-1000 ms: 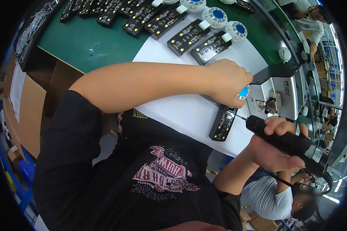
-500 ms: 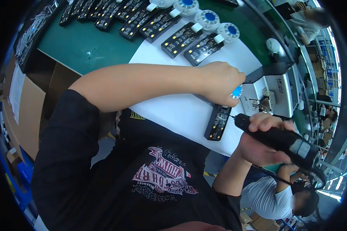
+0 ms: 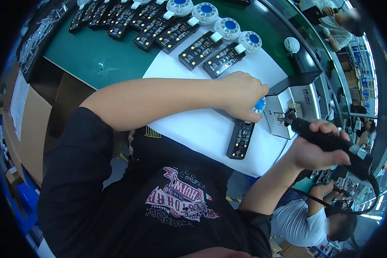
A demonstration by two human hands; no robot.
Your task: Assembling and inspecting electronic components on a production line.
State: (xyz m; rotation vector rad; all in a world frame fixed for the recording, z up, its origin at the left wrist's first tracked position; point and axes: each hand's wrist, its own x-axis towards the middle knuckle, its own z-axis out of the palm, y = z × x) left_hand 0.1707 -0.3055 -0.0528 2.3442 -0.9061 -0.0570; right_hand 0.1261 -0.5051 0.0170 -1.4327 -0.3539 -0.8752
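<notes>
My left hand [image 3: 243, 95] reaches across the white sheet, fingers closed around a round white piece with a blue centre [image 3: 259, 104]. Below these fingers lies a slim black circuit-board module [image 3: 241, 139] dotted with small yellow squares, its upper end partly hidden by the hand. To the right, my right hand [image 3: 314, 151] grips a black electric screwdriver [image 3: 329, 144]. Its tip is at the front opening of a silver screw feeder [image 3: 274, 128]; whether a screw sits on the tip is too small to tell.
Several similar black modules [image 3: 201, 49] with white round pieces [image 3: 227, 29] line the far side of the green mat [image 3: 86, 60]. A tray of wires [image 3: 43, 36] stands far left, above a cardboard box [image 3: 32, 124]. A cable [image 3: 327, 205] trails from the screwdriver. Other people sit beyond.
My right hand has moved the screwdriver right and slightly away, from beside the module to the screw feeder. My left hand keeps its hold, almost unmoved.
</notes>
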